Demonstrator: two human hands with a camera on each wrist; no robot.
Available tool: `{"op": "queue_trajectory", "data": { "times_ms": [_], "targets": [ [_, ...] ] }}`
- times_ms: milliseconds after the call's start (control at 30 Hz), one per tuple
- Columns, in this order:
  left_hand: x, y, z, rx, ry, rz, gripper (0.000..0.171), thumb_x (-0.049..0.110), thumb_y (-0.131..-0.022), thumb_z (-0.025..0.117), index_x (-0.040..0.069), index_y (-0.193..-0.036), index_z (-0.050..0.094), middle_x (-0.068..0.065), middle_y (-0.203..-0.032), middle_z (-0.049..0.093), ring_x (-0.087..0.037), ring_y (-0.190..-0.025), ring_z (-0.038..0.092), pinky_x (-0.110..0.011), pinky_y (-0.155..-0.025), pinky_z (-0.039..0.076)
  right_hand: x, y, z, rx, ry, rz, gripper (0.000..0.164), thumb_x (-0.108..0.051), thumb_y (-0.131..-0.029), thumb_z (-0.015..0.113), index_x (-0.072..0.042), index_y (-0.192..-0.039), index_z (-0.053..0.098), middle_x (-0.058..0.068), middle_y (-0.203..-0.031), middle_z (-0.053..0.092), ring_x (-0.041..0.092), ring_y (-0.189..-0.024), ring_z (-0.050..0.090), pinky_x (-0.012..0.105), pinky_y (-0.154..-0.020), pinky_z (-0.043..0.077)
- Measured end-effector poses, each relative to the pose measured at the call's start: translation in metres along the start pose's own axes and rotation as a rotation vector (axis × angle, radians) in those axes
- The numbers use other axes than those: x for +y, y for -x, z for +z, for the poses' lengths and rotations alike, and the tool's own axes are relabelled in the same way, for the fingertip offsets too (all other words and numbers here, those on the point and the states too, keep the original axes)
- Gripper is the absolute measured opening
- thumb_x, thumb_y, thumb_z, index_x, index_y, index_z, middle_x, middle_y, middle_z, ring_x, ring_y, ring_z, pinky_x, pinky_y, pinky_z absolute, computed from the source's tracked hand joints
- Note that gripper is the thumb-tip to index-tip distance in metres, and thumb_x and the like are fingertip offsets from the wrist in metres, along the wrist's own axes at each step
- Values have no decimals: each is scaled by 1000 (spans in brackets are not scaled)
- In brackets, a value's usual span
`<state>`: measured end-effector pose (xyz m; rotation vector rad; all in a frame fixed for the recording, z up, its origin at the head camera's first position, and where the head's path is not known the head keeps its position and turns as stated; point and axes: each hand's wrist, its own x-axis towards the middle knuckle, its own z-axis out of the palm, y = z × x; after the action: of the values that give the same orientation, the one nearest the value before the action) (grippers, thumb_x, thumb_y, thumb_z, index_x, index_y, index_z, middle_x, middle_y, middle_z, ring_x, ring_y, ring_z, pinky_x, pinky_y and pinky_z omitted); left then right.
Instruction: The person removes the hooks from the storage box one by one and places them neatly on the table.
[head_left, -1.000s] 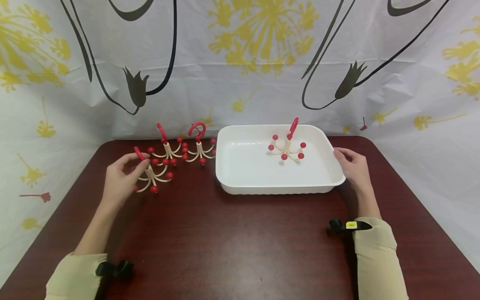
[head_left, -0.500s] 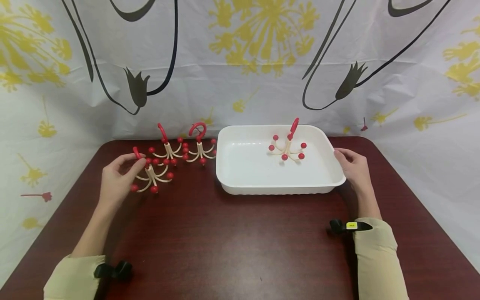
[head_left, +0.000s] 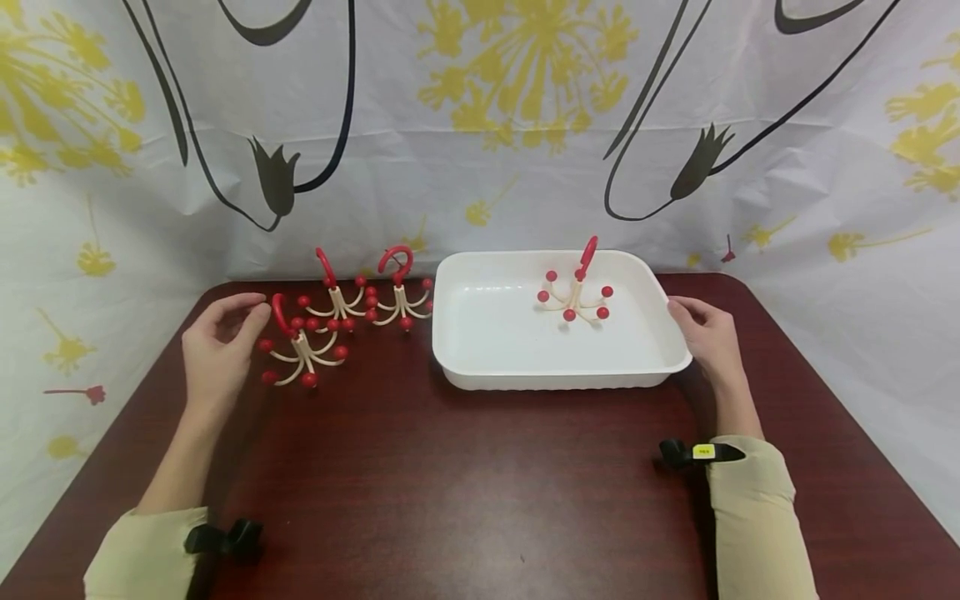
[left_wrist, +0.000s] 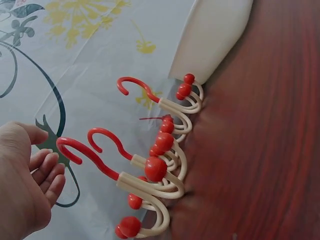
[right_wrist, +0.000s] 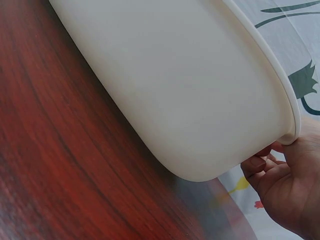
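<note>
My left hand (head_left: pixel 213 354) is beside the nearest claw-style hook hanger (head_left: pixel 304 343), its fingers loosely bent and a small gap between fingertips and red hook. In the left wrist view the hand (left_wrist: pixel 22 180) holds nothing, and the red hook (left_wrist: pixel 90 152) stands free. This hanger has cream curved arms tipped with red balls. Two matching hangers, one (head_left: pixel 336 302) behind it and another (head_left: pixel 399 298) beside the tray, stand upright. On the right, my right hand (head_left: pixel 711 340) grips the rim of a white tray (head_left: pixel 487 342), fingers curled under the lip in the right wrist view.
A fourth hanger (head_left: pixel 574 293) stands inside the tray, toward its right side. Dark reddish wood tabletop (head_left: pixel 465 483) lies under everything. A patterned white cloth (head_left: pixel 480 167) hangs right behind the table's far edge.
My left hand has let go of the nearest hanger's red hook and moved left, away from it. That hook has swung round to face differently. The right hand and tray stay put.
</note>
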<state>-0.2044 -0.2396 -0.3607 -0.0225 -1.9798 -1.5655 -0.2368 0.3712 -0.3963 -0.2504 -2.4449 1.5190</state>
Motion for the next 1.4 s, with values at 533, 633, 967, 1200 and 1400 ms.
{"op": "queue_trajectory", "data": {
  "times_ms": [533,633,967,1200,1400],
  "targets": [
    [21,-9,19,-5,90,107,24,7,-93,71,-8,-112,69,-1,-95,71,-8,-81,66,-18,-76,50,1,1,-1,6,-5,-12,55,-38,-101,60,5,-135,59,-6,-99,66,8,-81,64,19,-64,55],
    [25,-9,22,-16,83,120,22,6,-94,70,-7,-112,69,3,-96,70,-7,-83,65,-17,-77,49,0,0,0,10,-1,-9,55,-38,-101,60,6,-135,59,-10,-95,65,6,-80,64,18,-64,54],
    [32,-12,36,-63,84,154,23,6,-94,70,-7,-113,69,4,-97,68,-9,-84,63,-18,-78,48,1,-1,1,19,23,-1,53,-36,-101,60,5,-135,60,0,-102,66,8,-81,64,19,-65,55],
    [34,-11,48,-97,138,135,25,5,-93,70,-11,-113,67,4,-95,68,-10,-84,63,-19,-78,48,0,-3,1,17,8,-15,48,-28,-102,60,8,-133,60,-5,-96,66,7,-79,65,21,-64,55],
    [34,-6,62,-145,119,124,25,9,-95,70,-7,-115,68,0,-98,69,-11,-86,62,-20,-78,48,-1,-3,1,11,14,-11,49,-30,-102,59,7,-134,60,0,-101,66,7,-80,64,20,-65,55]
  ]
}}
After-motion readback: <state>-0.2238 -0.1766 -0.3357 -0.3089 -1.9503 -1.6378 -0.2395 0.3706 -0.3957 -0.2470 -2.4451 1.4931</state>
